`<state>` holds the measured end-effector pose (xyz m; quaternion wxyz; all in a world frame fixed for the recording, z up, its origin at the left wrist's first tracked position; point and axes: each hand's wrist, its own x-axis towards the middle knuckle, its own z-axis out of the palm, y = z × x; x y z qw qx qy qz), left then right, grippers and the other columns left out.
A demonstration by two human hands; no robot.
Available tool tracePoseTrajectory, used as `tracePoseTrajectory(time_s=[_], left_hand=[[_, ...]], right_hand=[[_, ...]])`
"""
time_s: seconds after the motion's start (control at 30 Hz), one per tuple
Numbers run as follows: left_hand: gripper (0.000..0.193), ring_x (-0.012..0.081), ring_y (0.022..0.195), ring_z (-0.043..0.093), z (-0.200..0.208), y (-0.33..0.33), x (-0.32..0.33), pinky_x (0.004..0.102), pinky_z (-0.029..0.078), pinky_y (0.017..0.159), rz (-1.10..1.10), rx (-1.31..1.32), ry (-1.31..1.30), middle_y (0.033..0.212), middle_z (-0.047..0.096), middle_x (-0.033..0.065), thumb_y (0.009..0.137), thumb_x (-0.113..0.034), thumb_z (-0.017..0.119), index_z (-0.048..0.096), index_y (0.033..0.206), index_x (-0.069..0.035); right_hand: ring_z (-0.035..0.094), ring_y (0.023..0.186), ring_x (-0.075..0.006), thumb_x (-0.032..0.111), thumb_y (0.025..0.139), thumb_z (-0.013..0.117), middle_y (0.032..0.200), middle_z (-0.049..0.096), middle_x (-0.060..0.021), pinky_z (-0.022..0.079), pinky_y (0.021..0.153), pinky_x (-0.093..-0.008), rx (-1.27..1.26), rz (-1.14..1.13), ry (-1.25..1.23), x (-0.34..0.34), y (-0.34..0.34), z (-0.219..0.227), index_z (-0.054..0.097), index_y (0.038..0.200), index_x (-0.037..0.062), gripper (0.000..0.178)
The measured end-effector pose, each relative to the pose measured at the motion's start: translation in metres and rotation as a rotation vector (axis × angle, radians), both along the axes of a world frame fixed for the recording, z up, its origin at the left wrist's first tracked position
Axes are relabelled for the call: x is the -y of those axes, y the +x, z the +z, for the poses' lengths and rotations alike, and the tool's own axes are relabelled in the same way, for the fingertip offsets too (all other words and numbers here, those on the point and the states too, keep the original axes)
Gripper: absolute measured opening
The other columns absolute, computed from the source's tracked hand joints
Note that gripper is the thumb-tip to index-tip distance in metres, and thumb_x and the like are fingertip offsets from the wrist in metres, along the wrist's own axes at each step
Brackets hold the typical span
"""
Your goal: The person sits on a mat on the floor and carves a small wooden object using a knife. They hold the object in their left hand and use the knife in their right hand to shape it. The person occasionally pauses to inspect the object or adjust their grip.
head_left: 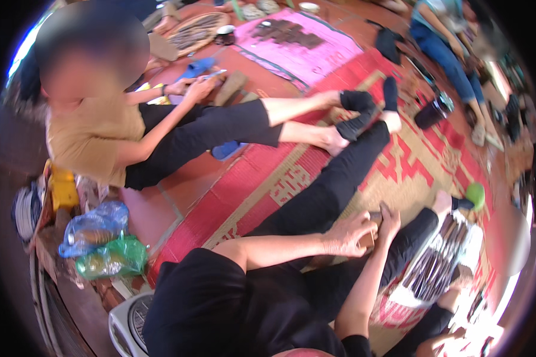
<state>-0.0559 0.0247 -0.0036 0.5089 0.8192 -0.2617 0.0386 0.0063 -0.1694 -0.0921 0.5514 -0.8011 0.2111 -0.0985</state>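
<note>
The left hand (342, 234) is bent round a small brown block (368, 239), its fingers closed on the near side; the right hand (390, 223) closes on the other end, thumb raised, though blur hides how its fingers lie. The block is held over the lap, between the left leg (333, 184), stretched out along the mat (232, 193), and the right leg (412, 243), which is bent. Just beyond the right leg lie many dark sticks (436, 262) on something white, so that leg stands between them and the hands. A green ball (475, 195) is by the right foot. Further up the mat, a co-worker's feet (356, 116) lie close against the left foot, and a dark bottle (433, 111) is to the right of them. The co-worker (89, 140), in a tan shirt, sits at the left. Past the feet, a pink cloth (342, 53) bears dark pieces (289, 34), with a dark cup (225, 35) and a basket (192, 51) to its left. At lower left are a blue bag (101, 223), a green bag (114, 260) touching it, and a grey fan (118, 321) beside the body.
</note>
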Motion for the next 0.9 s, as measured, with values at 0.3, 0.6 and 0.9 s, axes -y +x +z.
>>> tracePoseTrajectory(time_s=[0.3, 0.6, 0.9], left_hand=[[0.058, 0.0359, 0.102, 0.06, -0.007, 0.003, -0.023, 0.0424, 0.054, 0.086, 0.055, -0.011, -0.023, 0.109, 0.052, 0.0175, 0.065, -0.011, 0.083, 0.057, 0.117, -0.007], [0.06, 0.0361, 0.098, 0.062, -0.003, 0.008, -0.005, 0.043, 0.055, 0.082, 0.112, -0.054, -0.02, 0.111, 0.05, 0.0167, 0.067, -0.009, 0.083, 0.054, 0.119, -0.006], [0.06, 0.0354, 0.098, 0.062, -0.003, 0.004, -0.013, 0.0432, 0.056, 0.082, 0.023, -0.042, 0.037, 0.114, 0.05, 0.0163, 0.066, -0.01, 0.084, 0.055, 0.119, -0.008]], right_hand=[[0.059, 0.075, -0.0133, 0.009, 0.085, 0.072, 0.081, 0.064, -0.0048, 0.048, 0.07, -0.0297, 0.016, -0.188, 0.239, 0.002, -0.014, 0.01, 0.067, 0.088, 0.0015, 0.009], [0.069, 0.084, -0.0366, 0.031, 0.077, 0.079, 0.086, 0.072, -0.0185, 0.051, 0.08, -0.0448, -0.121, -0.173, -0.204, -0.02, -0.004, 0.004, 0.072, 0.089, 0.0051, 0.03], [0.067, 0.076, -0.017, 0.01, 0.082, 0.076, 0.082, 0.073, -0.0105, 0.052, 0.071, -0.0306, 0.077, -0.267, 0.193, 0.008, -0.009, -0.006, 0.066, 0.083, 0.0004, 0.014]])
